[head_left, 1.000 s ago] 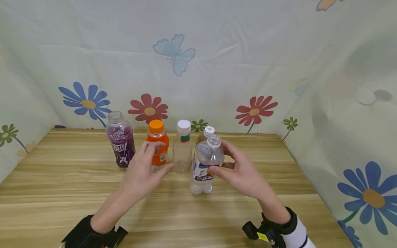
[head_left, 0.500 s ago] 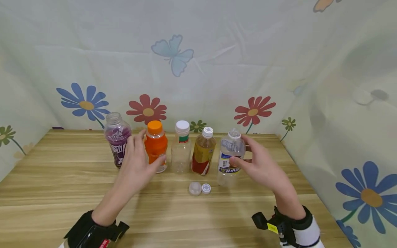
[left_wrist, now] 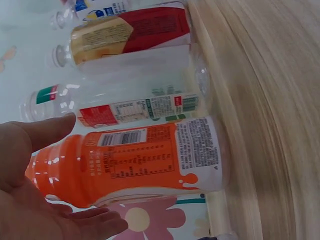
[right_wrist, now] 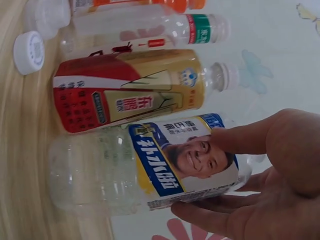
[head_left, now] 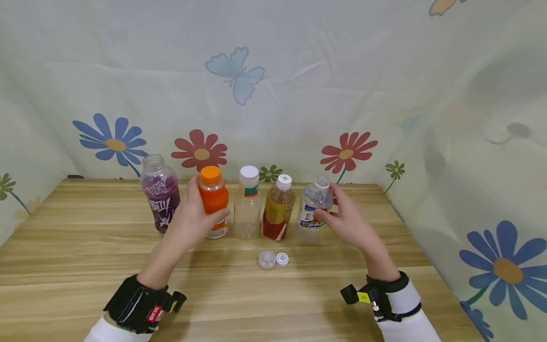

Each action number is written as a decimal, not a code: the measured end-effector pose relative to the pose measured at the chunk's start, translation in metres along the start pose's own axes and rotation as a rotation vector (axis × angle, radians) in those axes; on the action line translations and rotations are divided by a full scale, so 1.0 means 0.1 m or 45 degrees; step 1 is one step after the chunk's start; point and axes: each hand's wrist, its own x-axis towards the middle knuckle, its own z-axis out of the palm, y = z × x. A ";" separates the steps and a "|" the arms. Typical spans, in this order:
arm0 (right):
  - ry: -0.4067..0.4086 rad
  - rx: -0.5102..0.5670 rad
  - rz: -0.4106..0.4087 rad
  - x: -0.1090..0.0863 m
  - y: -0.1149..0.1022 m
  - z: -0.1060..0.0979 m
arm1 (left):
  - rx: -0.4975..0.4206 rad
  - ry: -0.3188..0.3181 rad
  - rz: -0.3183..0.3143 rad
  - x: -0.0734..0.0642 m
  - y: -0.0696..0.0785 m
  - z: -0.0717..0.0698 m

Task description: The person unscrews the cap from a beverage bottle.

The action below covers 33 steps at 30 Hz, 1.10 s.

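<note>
My right hand [head_left: 352, 221] holds a clear, uncapped plastic bottle [right_wrist: 165, 165] with a blue-and-white label. Its thumb lies on the label and its fingers go behind; the bottle stands upright at the right end of a row. At the orange bottle [head_left: 213, 202], which has an orange cap, my left hand [head_left: 190, 216] is spread around the upper part. In the left wrist view its fingers look fairly straight, thumb on one side and fingers on the other; firm contact is not visible. Two loose caps, a translucent one [head_left: 267, 260] and a white one [head_left: 282, 259], lie before the row.
An uncapped purple bottle [head_left: 160, 197] stands left of the left hand. Between the hands are a clear white-capped bottle [head_left: 248, 204] and a gold-and-red labelled bottle [head_left: 278, 209]. All stand on the wooden table [head_left: 239, 304], with a flowered cloth [head_left: 282, 85] behind.
My right hand has carried the clear bottle from in front of the gold-and-red one to the row's right end, uncovering the two caps. My left hand has moved closer around the orange bottle.
</note>
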 end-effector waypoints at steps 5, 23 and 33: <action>0.030 0.073 0.032 0.06 0.09 0.02 | -0.008 -0.006 0.001 0.05 -0.04 0.01; 0.247 -0.069 0.021 0.06 0.10 0.02 | -0.049 -0.057 0.077 0.01 -0.03 -0.10; 0.731 -0.094 -0.292 0.00 -0.11 0.09 | -0.006 -0.084 0.124 -0.13 0.15 -0.15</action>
